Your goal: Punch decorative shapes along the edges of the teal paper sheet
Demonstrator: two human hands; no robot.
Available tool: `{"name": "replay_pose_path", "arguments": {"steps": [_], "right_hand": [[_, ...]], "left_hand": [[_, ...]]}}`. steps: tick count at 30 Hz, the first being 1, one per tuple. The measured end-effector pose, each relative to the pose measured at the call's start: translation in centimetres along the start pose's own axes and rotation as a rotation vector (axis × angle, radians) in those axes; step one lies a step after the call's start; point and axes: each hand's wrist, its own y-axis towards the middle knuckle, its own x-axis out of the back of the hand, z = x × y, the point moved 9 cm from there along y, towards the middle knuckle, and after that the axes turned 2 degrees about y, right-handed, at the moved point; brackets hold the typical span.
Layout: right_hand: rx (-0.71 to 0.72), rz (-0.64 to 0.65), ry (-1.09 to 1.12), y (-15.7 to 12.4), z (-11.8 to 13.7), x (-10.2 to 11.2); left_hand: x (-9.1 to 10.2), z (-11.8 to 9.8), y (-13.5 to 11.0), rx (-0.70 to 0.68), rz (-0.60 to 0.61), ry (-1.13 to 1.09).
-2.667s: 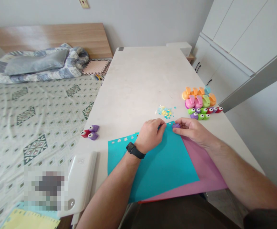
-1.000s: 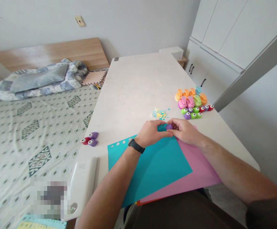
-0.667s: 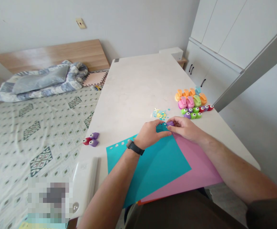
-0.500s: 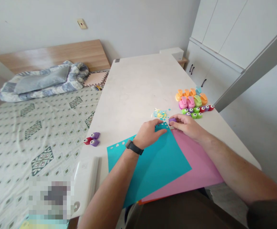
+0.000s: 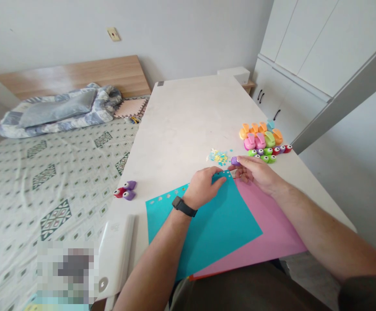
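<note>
My left hand [image 5: 204,186] rests flat on the top corner of a teal paper sheet [image 5: 215,229], pressing it down without gripping it. A row of small punched shapes runs along that sheet's upper edge. Under it lies a pink paper sheet [image 5: 273,229]. My right hand [image 5: 256,170] is just off the sheet's corner, pinching a small purple craft punch [image 5: 235,161] between fingers and thumb. A black watch [image 5: 183,206] circles my left wrist.
Beyond my right hand lie coloured paper confetti [image 5: 219,157] and a cluster of colourful craft punches [image 5: 263,142]. Left of the paper stand several more punches [image 5: 124,190]. A white plastic object [image 5: 115,255] lies at the table's left edge, beside a bed [image 5: 55,194].
My right hand has drawn the purple punch off the teal sheet's corner, up and to the right. My left hand has opened flat onto the sheet.
</note>
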Motion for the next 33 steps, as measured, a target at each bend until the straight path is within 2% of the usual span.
{"name": "replay_pose_path", "arguments": {"steps": [6, 13, 33], "right_hand": [[0.047, -0.022, -0.052, -0.1, 0.5, 0.3], [0.112, 0.002, -0.184, -0.2, 1.1, 0.2], [0.168, -0.011, -0.178, -0.7, 2.5, 0.3]], "left_hand": [[-0.1, -0.2, -0.1, -0.041, -0.001, 0.012], [0.8, 0.5, -0.1, -0.001, -0.029, 0.007], [5.3, 1.9, 0.0, 0.179, -0.154, 0.006]]}}
